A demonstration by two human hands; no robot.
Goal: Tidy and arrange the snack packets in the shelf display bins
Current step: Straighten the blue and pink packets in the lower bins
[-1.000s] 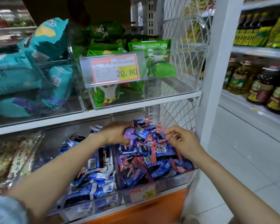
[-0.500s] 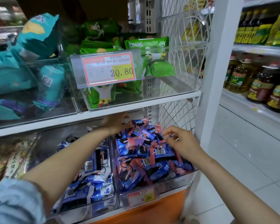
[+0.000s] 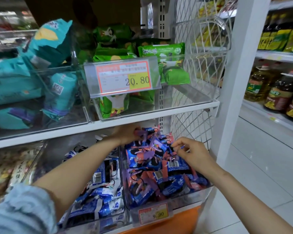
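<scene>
A clear bin (image 3: 201, 193) on the lower shelf is heaped with small blue, pink and purple snack packets (image 3: 156, 168). My left hand (image 3: 127, 134) reaches to the back of that heap, just under the upper shelf, and grips a purple packet (image 3: 140, 133). My right hand (image 3: 191, 152) hovers over the right side of the heap, fingers curled, pinching the edge of a packet. The bin to the left holds blue and white packets (image 3: 101, 193).
The upper shelf edge (image 3: 176, 114) hangs low over the bins, carrying bins of green packets (image 3: 169, 65) and teal bags (image 3: 15, 81). A white wire mesh panel (image 3: 198, 81) closes the right side. A white pillar (image 3: 235, 81) and oil bottles (image 3: 281, 97) stand further right.
My left hand has moved further back and up over the heap, carrying the purple packet. My right hand stayed near the right side, still fingering a packet.
</scene>
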